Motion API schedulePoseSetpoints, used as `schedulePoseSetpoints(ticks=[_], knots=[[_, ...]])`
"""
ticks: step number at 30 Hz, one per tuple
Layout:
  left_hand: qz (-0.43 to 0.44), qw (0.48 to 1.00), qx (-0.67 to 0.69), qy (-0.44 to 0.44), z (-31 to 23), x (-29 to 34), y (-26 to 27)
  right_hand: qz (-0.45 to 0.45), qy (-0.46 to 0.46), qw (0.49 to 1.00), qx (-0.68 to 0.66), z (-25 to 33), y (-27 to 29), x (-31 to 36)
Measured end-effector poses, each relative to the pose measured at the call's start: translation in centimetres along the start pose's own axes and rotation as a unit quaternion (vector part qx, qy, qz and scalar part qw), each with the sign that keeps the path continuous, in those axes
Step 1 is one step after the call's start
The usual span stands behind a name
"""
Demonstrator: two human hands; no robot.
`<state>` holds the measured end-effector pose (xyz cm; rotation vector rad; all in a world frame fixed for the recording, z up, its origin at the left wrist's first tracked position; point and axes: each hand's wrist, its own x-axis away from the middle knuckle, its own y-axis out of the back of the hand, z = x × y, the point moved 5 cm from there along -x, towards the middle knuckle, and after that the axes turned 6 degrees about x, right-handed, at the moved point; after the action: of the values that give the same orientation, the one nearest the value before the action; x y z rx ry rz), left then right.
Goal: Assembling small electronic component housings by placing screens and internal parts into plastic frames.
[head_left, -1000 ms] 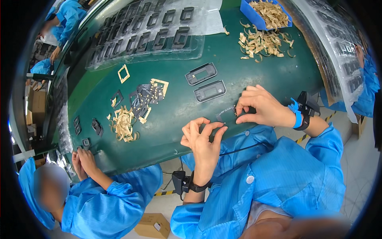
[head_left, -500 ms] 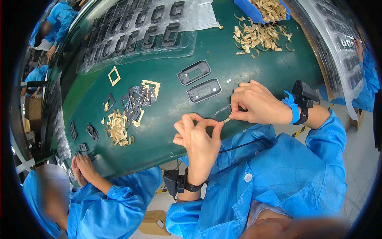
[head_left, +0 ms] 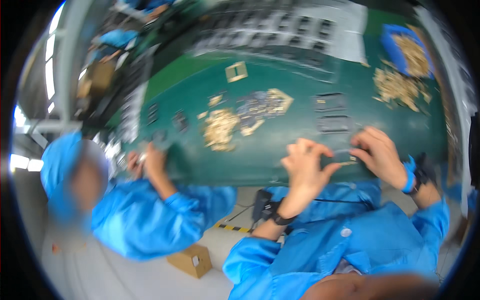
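My left hand [head_left: 306, 169] is over the near edge of the green table, thumb and forefinger spread apart. Its thumb is by the left end of a thin tan strip [head_left: 345, 163]; blur hides whether they touch. Just right of the strip, my right hand [head_left: 379, 156] is curved, with a gap between thumb and forefinger. A small dark see-through piece [head_left: 341, 154] lies between the hands. Beyond them, one behind the other, are two dark rectangular housings, a nearer one [head_left: 334, 125] and a farther one [head_left: 330, 102].
Left of the housings lie small dark plates [head_left: 260, 106], a heap of tan strips [head_left: 220, 129] and a tan frame [head_left: 236, 72]. A blue bin [head_left: 395, 47] and more strips [head_left: 400, 87] are far right. Clear trays line the back. A co-worker's hands [head_left: 152, 162] are at left.
My head view has swung left, shifting the scene rightward and blurring it. Both hands had pinched the tan strip between them; now their thumbs and forefingers have parted.
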<state>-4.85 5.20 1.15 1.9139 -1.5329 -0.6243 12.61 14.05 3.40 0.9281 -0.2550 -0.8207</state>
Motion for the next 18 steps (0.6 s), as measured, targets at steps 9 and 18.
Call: schedulePoseSetpoints(ticks=[9, 18], knots=[[-0.058, 0.989, 0.079, -0.109, -0.4, 0.0, -1.0, -0.005, 0.002, 1.000, 0.013, 0.4, -0.5, 0.0], [-0.067, 0.971, 0.087, -0.211, -0.8, -0.3, -1.5, -0.051, 0.063, 0.996, 0.039, 0.8, -0.7, 0.3]])
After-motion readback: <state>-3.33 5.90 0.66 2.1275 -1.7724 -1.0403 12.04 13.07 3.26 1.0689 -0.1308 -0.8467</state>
